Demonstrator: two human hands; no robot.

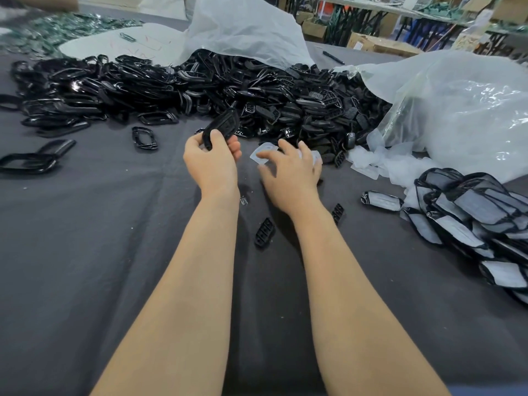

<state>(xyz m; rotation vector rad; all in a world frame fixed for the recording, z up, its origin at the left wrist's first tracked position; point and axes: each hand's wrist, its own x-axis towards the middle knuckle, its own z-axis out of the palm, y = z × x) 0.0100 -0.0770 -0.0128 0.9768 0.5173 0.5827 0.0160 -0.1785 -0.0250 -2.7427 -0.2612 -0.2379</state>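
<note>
While the right hand [291, 172] spread loosely curled fingers over a clear insert [264, 152] on the cloth [114, 224], grip uncertain, the left hand [211, 161] just beside it pinched a black shell [221, 127], long axis tilting up and away toward the black pile [200, 87].

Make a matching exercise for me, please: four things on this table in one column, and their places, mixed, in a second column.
Things:
1. black shell
2. clear insert
3. pen
4. wrapped pieces

Places:
A. far back, beside the white bag
B. gripped by the left hand
C. piled on the right side
D. at the fingertips of the right hand

Pairs: 1-B, 2-D, 3-A, 4-C
</note>
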